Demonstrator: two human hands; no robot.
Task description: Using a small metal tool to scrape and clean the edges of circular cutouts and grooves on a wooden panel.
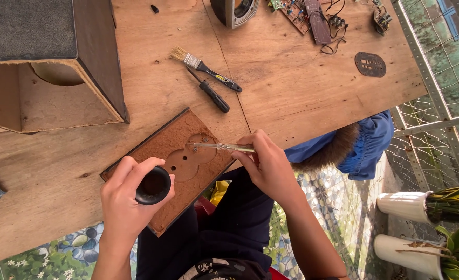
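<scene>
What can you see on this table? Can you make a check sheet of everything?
Surface: wooden tabletop, worn and stained.
Job's things: brown panel with round holes; clear-handled screwdriver; black round part.
Clutter: paintbrush, black screwdriver, speaker box, circuit boards, oval plate.
Grippers: left hand holds the black part; right hand holds the screwdriver.
Cables: black wires by the boards.
Surroundings: wire fence, potted plants.
</scene>
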